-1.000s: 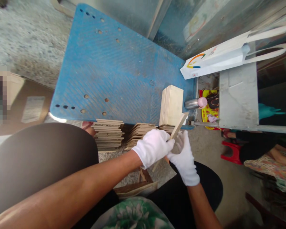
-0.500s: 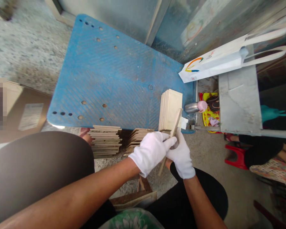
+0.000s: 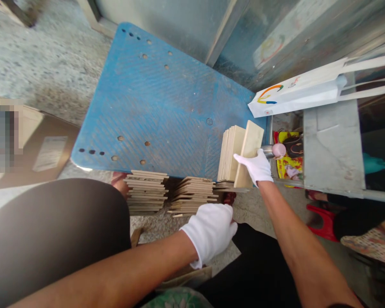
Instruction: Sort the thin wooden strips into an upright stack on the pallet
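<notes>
My right hand (image 3: 258,167), in a white glove, grips a thin pale wooden board (image 3: 253,139) with its thumb on the near face. The board stands tilted at the right side of a row of similar upright boards (image 3: 229,152) on the blue plastic table. My left hand (image 3: 210,233), also gloved in white, is curled closed over my lap, apart from the boards. What its fingers hold, if anything, is hidden. Just beyond it lie two stacks of thin boards, a left stack (image 3: 147,192) and a right stack (image 3: 194,194), below the table's front edge.
The blue table (image 3: 167,107) spreads out ahead. A white paper bag (image 3: 295,96) stands at its far right. A metal flask with a pink lid (image 3: 278,150) sits behind my right hand. A cardboard box (image 3: 35,149) is at the left; a red stool (image 3: 322,220) and a seated person are at the right.
My hands have parted. My right hand has carried the board forward beside the upright row and turned its face toward me. My left hand has drawn back and down toward my lap.
</notes>
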The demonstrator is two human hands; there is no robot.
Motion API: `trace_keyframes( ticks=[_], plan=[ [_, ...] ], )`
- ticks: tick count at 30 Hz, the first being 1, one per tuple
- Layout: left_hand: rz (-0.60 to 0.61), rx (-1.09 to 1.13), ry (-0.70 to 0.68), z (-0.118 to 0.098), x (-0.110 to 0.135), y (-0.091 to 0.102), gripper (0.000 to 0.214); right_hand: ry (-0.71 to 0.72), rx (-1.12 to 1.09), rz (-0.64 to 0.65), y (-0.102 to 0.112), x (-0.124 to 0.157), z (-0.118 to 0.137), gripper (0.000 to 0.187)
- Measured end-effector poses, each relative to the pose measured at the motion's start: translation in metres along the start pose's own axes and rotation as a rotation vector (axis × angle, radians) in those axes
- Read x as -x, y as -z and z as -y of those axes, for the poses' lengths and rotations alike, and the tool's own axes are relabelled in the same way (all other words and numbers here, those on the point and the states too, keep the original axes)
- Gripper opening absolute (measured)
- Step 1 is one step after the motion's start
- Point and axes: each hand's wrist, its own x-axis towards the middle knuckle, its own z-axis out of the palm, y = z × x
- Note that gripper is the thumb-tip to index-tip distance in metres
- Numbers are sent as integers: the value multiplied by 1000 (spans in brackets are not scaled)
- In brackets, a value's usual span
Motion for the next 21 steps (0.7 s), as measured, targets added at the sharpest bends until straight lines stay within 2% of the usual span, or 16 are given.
trace_keyframes(
  ticks=[5, 10, 15, 18, 21],
  plan=[
    [-8, -8, 21, 10, -11, -28, 38, -63, 97, 9, -16, -29, 0, 105],
    [-92, 32, 21, 5, -51, -48, 27, -105, 132, 12, -27, -37, -2, 105],
    [-109, 70, 7, -11, -96, -51, 23, -96, 129, -6, -36, -38, -4, 105],
    [-94, 74, -6, -11, -104, -49, 25, -103, 142, -16, -39, -37, -4, 104],
    [-67, 49, 14, -9, -102, -49, 24, -112, 148, -10, -40, -35, -2, 101]
  ],
)
